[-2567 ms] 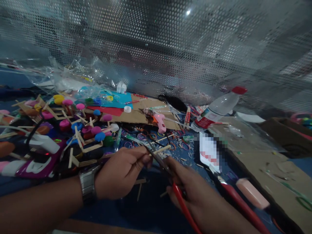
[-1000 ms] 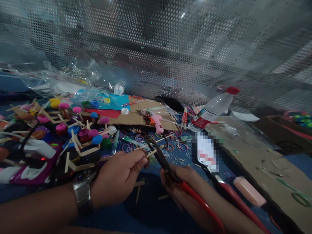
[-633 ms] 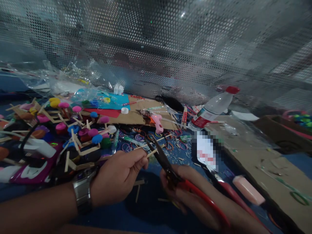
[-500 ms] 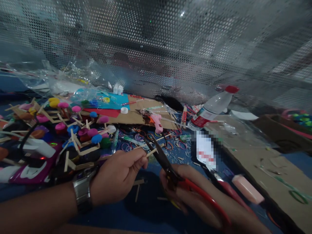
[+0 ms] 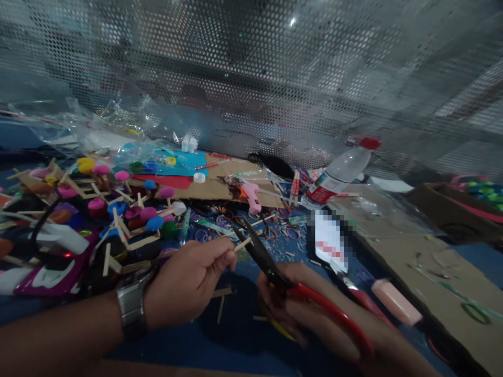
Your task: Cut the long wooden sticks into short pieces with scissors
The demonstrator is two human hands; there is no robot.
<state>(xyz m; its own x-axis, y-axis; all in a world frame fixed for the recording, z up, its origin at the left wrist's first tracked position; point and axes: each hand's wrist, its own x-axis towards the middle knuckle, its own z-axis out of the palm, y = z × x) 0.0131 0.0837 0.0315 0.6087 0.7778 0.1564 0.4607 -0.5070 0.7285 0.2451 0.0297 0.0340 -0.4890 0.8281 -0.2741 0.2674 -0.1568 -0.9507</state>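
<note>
Between the thumb and fingers of my left hand [image 5: 192, 275] a thin wooden stick [image 5: 242, 244] is pinched, its end pointing right. My right hand [image 5: 302, 298] grips red-handled scissors [image 5: 261, 251], whose dark blades are parted around the tip of the stick. Below my hands, a few short stick pieces [image 5: 221, 309] lie on the blue table surface [image 5: 176, 345]. Small wooden frames with coloured caps [image 5: 147, 213] crowd the area left of my left hand.
Behind my hands lie a pink glue gun [image 5: 251, 196], cardboard [image 5: 208, 188] and scattered rubber bands [image 5: 293, 233]. A tilted-looking plastic bottle [image 5: 338, 175] stands back right. A pink block [image 5: 396, 302] is beside my right arm. A perforated metal panel [image 5: 236, 78] borders the back.
Both hands keep nearly the same pose, with the stick between the parted scissor blades. The whole view has shifted very slightly.
</note>
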